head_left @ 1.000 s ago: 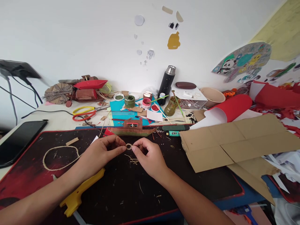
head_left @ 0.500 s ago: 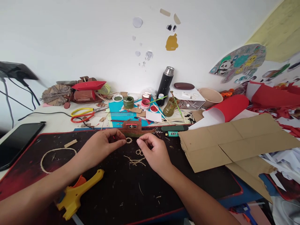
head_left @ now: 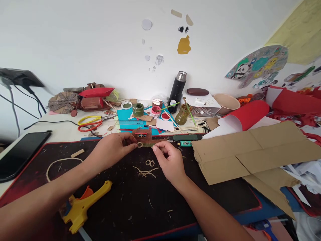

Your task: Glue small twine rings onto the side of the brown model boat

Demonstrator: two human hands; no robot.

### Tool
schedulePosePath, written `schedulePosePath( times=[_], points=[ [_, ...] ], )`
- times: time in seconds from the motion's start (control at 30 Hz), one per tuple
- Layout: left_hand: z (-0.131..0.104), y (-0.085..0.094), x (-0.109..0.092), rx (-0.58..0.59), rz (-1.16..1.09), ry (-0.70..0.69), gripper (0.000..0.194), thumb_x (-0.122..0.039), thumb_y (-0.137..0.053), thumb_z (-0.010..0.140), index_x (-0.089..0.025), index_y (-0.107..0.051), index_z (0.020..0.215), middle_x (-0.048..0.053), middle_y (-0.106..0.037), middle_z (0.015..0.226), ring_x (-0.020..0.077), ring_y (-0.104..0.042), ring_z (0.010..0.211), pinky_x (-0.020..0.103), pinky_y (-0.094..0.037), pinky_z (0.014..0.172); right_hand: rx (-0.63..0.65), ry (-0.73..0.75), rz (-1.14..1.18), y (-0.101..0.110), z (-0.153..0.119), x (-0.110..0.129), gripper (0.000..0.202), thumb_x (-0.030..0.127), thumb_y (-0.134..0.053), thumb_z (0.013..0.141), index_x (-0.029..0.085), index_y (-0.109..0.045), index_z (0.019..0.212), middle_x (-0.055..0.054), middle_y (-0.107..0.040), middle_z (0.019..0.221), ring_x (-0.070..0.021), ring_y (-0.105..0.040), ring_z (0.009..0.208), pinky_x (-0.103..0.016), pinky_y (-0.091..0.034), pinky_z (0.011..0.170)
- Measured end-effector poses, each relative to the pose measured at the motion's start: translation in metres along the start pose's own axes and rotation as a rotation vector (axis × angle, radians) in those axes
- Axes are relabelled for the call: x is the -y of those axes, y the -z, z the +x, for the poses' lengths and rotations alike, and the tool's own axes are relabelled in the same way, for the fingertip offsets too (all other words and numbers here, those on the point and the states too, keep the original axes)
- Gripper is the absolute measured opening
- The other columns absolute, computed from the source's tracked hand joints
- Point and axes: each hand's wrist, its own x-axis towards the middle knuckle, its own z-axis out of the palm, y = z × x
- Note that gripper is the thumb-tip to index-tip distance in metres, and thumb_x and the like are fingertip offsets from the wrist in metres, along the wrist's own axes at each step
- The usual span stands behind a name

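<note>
On the mat (head_left: 125,214), two rings (head_left: 150,163) lie between your left hand (head_left: 114,147) and your right hand (head_left: 170,160), and twine pieces (head_left: 145,173) lie nearer to you. Behind the hands is the model boat (head_left: 144,135); at left, the glue gun (head_left: 80,209) and the phone (head_left: 21,155); at right, the cardboard (head_left: 250,150).

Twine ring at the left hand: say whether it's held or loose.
Held: the left hand pinches the twine ring by its edge, between thumb and fingers.
</note>
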Motion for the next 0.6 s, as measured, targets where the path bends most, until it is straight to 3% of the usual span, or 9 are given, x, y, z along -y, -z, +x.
schedulePosePath(
  times=[0.4,0.6],
  points=[
    [0.008,0.000,-0.004,0.055,0.046,0.015,0.041,-0.062,-0.057,0.083,-0.028,-0.078,0.090,0.002,-0.078,0.078,0.0253,-0.067,0.071,0.036,-0.042,0.068,0.118,0.152,-0.159,-0.003,-0.010,-0.006,0.028,0.034,-0.061,0.107,0.022,-0.085,0.115,-0.002,-0.080,0.079,-0.0163,-0.070,0.063,-0.026,-0.050,0.063],
    [0.009,0.001,-0.001,0.042,0.047,0.007,0.039,-0.062,-0.058,0.082,-0.028,-0.078,0.089,0.002,-0.079,0.078,0.0272,-0.069,0.074,0.037,-0.043,0.069,0.225,0.216,-0.210,-0.006,-0.014,-0.006,0.032,0.031,-0.061,0.108,0.025,-0.083,0.130,-0.004,-0.089,0.105,-0.0200,-0.083,0.085,-0.028,-0.061,0.084]
  ],
)
